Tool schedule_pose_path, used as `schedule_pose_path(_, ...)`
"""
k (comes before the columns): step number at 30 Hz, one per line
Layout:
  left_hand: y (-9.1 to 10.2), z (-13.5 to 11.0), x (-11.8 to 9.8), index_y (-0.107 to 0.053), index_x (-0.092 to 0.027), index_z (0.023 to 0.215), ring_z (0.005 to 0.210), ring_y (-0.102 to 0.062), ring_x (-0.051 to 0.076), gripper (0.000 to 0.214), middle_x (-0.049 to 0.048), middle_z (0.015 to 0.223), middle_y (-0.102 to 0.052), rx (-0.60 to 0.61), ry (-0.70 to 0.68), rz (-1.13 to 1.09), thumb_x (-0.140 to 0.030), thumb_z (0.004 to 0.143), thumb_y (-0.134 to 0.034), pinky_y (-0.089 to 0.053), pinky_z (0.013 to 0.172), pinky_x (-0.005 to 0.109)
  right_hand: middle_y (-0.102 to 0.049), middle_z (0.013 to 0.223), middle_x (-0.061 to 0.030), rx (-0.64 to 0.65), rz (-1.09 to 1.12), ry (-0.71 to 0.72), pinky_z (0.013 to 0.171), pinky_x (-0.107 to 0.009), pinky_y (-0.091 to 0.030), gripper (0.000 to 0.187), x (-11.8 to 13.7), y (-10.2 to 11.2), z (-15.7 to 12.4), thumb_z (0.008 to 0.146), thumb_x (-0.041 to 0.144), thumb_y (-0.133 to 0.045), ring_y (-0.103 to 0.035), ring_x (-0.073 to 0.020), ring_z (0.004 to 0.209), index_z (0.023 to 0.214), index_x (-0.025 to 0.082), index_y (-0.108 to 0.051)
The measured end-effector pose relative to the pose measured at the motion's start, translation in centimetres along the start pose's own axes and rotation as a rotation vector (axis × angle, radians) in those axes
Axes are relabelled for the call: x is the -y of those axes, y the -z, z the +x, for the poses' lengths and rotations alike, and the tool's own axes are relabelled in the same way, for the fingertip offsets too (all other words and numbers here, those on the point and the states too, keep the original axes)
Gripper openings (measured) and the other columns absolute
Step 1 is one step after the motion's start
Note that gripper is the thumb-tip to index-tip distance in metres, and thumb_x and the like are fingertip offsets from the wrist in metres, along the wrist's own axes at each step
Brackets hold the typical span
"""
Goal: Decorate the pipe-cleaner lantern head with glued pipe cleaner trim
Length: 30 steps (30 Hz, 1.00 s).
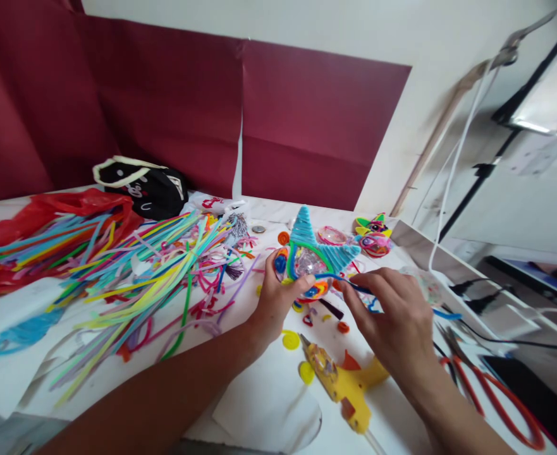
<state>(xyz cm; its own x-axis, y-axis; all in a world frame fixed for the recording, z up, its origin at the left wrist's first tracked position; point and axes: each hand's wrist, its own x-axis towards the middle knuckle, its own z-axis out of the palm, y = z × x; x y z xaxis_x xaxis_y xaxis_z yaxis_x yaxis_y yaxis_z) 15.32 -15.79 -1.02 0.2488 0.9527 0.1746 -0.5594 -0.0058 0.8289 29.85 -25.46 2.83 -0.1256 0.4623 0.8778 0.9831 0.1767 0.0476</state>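
My left hand [278, 294] is closed around the side of a clear plastic ball [308, 260] trimmed with pipe cleaners. Two light blue wrapped points, like ears, stick up from it, with a green line below them and orange, yellow and blue coils lower down. Between the thumb and fingers of my right hand [392, 309] is a dark blue pipe cleaner [354, 284], whose other end runs to the front of the ball near my left thumb. Below my hands lies a yellow hot glue gun [354, 385], beside yellow coils [291, 340].
Many coloured pipe cleaners [159, 265] spread over the left of the table, some in a red plastic bag [79, 202]. A black pouch [150, 189] sits behind them. Orange-handled scissors [501, 392] and a dark phone-like slab [525, 392] lie at the right. Decorated balls [375, 243] stand at the back.
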Motion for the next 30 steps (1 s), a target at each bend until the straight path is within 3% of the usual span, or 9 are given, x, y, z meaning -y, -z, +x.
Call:
schedule_pose_path(4, 0.2, 0.3, 0.0, -0.049, -0.024, 0.123, 0.102, -0.068, 0.023, 0.070, 0.0034, 0.112, -0.069, -0.029, 0.008, -0.022, -0.026, 0.064, -0.086, -0.053, 0.097, 0.041, -0.068, 0.091, -0.0088, -0.098, -0.025, 0.045, 0.077, -0.038, -0.047, 0.015, 0.5, 3.6, -0.8, 0.088, 0.019, -0.073, -0.063, -0.0223, 0.083, 0.101, 0.018, -0.065)
schedule_pose_path(8, 0.4, 0.7, 0.1, -0.050, -0.025, 0.120, 0.099, -0.067, 0.022, 0.070, 0.0016, 0.107, -0.069, -0.050, 0.010, -0.030, -0.027, 0.061, -0.087, -0.051, 0.099, 0.042, -0.069, 0.088, -0.0069, -0.144, -0.115, -0.084, 0.073, -0.037, -0.048, 0.018, -1.4, 6.6, -3.7, 0.085, 0.019, -0.076, -0.064, -0.0216, 0.077, 0.100, 0.021, -0.066)
schedule_pose_path(11, 0.3, 0.9, 0.2, -0.050, -0.025, 0.119, 0.098, -0.067, 0.021, 0.070, 0.0004, 0.105, -0.069, -0.050, 0.006, -0.057, -0.026, 0.060, -0.087, -0.049, 0.102, 0.043, -0.071, 0.085, -0.0070, -0.005, -0.321, -0.199, 0.064, -0.035, -0.045, 0.011, -4.6, 7.5, -7.1, 0.093, 0.033, -0.064, -0.065, -0.0244, 0.076, 0.095, 0.022, -0.069)
schedule_pose_path(15, 0.2, 1.0, 0.3, -0.051, -0.024, 0.121, 0.100, -0.067, 0.022, 0.071, 0.0007, 0.106, -0.069, -0.059, -0.004, -0.060, -0.025, 0.060, -0.086, -0.050, 0.102, 0.042, -0.073, 0.100, -0.0104, 0.429, -0.496, -0.420, 0.064, -0.039, -0.049, 0.035, -8.7, 7.9, -11.9, 0.098, 0.045, -0.045, -0.069, -0.0291, 0.081, 0.104, 0.021, -0.070)
schedule_pose_path(18, 0.0, 1.1, 0.2, -0.052, -0.024, 0.122, 0.100, -0.068, 0.023, 0.070, 0.0014, 0.106, -0.070, -0.065, -0.005, -0.050, -0.025, 0.060, -0.086, -0.052, 0.100, 0.043, -0.072, 0.104, -0.0137, 0.650, -0.520, -0.550, 0.074, -0.043, -0.053, 0.047, -10.5, 8.2, -14.8, 0.099, 0.051, -0.037, -0.071, -0.0317, 0.087, 0.108, 0.019, -0.070)
schedule_pose_path(22, 0.0, 1.1, 0.2, -0.053, -0.026, 0.124, 0.098, -0.069, 0.023, 0.073, 0.0005, 0.105, -0.070, -0.080, -0.008, -0.043, -0.024, 0.059, -0.086, -0.055, 0.097, 0.042, -0.070, 0.113, -0.0165, 0.740, -0.508, -0.658, 0.081, -0.044, -0.054, 0.055, -11.4, 8.7, -16.8, 0.099, 0.055, -0.032, -0.071, -0.0326, 0.095, 0.111, 0.017, -0.070)
schedule_pose_path(30, 0.1, 1.0, 0.3, -0.052, -0.026, 0.121, 0.094, -0.070, 0.022, 0.069, 0.0009, 0.103, -0.071, -0.080, 0.023, -0.042, -0.026, 0.060, -0.086, -0.056, 0.093, 0.040, -0.075, 0.102, -0.0156, 0.869, -0.496, -0.807, 0.068, -0.043, -0.052, 0.048, -12.8, 9.6, -16.8, 0.089, 0.053, -0.040, -0.074, -0.0353, 0.085, 0.117, 0.020, -0.060)
